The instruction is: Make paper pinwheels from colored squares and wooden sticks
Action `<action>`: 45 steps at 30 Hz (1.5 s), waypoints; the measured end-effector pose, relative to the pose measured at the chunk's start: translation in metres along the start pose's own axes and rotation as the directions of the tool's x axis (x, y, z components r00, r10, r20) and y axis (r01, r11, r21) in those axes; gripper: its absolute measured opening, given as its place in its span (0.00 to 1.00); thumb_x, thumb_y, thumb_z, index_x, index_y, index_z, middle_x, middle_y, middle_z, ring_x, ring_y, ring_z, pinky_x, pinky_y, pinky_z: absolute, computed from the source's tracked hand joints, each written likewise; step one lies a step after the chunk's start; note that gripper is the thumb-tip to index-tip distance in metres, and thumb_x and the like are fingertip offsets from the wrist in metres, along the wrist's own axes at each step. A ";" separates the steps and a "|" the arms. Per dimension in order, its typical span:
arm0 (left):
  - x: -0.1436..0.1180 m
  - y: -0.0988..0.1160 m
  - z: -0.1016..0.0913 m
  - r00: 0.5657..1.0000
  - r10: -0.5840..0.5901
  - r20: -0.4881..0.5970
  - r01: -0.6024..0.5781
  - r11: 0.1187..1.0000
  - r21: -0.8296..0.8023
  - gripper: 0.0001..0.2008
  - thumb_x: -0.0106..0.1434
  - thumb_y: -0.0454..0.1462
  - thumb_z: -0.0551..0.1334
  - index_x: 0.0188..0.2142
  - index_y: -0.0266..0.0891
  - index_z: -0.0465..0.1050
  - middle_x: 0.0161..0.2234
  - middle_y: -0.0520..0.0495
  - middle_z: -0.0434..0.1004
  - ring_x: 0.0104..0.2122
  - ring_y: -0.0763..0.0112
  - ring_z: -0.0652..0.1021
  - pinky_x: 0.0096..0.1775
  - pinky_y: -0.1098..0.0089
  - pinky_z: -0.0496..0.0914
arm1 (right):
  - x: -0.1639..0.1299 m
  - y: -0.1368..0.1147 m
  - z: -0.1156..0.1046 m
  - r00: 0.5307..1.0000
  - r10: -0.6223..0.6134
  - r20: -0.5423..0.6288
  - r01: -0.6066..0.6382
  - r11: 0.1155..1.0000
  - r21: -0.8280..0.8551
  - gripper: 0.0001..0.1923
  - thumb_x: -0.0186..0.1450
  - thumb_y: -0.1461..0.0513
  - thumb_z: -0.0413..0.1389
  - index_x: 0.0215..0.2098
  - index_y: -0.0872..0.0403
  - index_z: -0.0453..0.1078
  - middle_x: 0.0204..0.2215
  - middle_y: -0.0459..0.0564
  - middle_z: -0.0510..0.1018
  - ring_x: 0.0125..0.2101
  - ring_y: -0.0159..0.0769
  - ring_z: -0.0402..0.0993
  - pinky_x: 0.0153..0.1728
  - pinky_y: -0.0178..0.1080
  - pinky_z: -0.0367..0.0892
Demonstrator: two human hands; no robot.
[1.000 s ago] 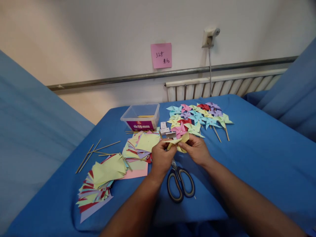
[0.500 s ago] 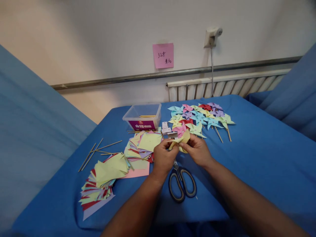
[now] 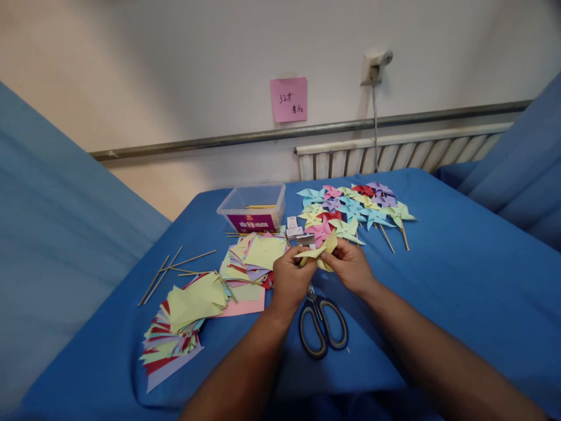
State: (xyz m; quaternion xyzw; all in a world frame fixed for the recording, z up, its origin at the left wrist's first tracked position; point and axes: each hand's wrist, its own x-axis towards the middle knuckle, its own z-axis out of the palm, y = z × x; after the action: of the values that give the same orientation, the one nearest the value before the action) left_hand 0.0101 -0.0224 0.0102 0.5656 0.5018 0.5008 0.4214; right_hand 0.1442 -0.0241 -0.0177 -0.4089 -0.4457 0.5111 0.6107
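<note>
Between my two hands is a yellow paper pinwheel (image 3: pixel 329 244), its corners folded in toward the middle. My left hand (image 3: pixel 293 277) grips its left side, with the thumb and fingers pressed together near the centre. From the right, my right hand (image 3: pixel 352 266) pinches the paper by its middle; the fingertips are partly hidden behind it. Just below the hands lie dark-handled scissors (image 3: pixel 323 327), their blades mostly covered by my left hand. Finished-looking paper pinwheels (image 3: pixel 349 228) in several colours lie beyond my right hand.
Stacks of coloured paper squares (image 3: pixel 197 301) and slit paper (image 3: pixel 265 252) lie to the left, beside loose wooden sticks (image 3: pixel 160 278). A clear plastic box (image 3: pixel 252 222) holding sticks stands behind, near small white boxes (image 3: pixel 294 232). A blue cloth (image 3: pixel 460 280) covers the table.
My hands stay in nearly the same place on the yellow pinwheel. The left paper point has shifted slightly, and the whole view has moved a little.
</note>
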 end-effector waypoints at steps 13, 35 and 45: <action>0.012 -0.013 0.000 0.969 -0.203 0.138 0.237 0.923 -0.305 0.13 0.45 0.39 0.73 0.27 0.35 0.75 0.25 0.51 0.76 0.25 0.75 0.73 0.31 0.74 0.66 | 0.000 0.001 0.004 0.993 0.115 -0.034 -0.108 0.979 0.175 0.17 0.49 0.54 0.69 0.35 0.51 0.76 0.30 0.46 0.82 0.29 0.37 0.76 0.34 0.39 0.69; 0.012 -0.011 -0.001 0.963 -0.229 0.144 0.265 0.907 -0.327 0.15 0.45 0.42 0.74 0.28 0.35 0.76 0.25 0.50 0.78 0.24 0.73 0.75 0.31 0.73 0.68 | -0.002 0.000 0.002 0.982 0.189 -0.022 -0.177 0.950 0.257 0.19 0.51 0.50 0.68 0.35 0.53 0.78 0.28 0.48 0.82 0.27 0.37 0.77 0.32 0.38 0.69; 0.014 -0.015 0.001 0.970 -0.220 0.098 0.239 0.936 -0.257 0.16 0.42 0.41 0.74 0.28 0.35 0.74 0.24 0.50 0.77 0.23 0.73 0.75 0.28 0.73 0.67 | 0.001 0.001 0.005 0.976 0.202 -0.083 -0.187 0.969 0.164 0.20 0.45 0.53 0.71 0.32 0.55 0.78 0.28 0.49 0.83 0.27 0.39 0.77 0.32 0.41 0.70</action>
State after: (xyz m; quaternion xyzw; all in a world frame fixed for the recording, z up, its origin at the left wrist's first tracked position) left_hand 0.0086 -0.0063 -0.0028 0.4578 0.4778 0.4918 0.5659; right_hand 0.1390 -0.0231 -0.0175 -0.4266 -0.3312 0.5808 0.6091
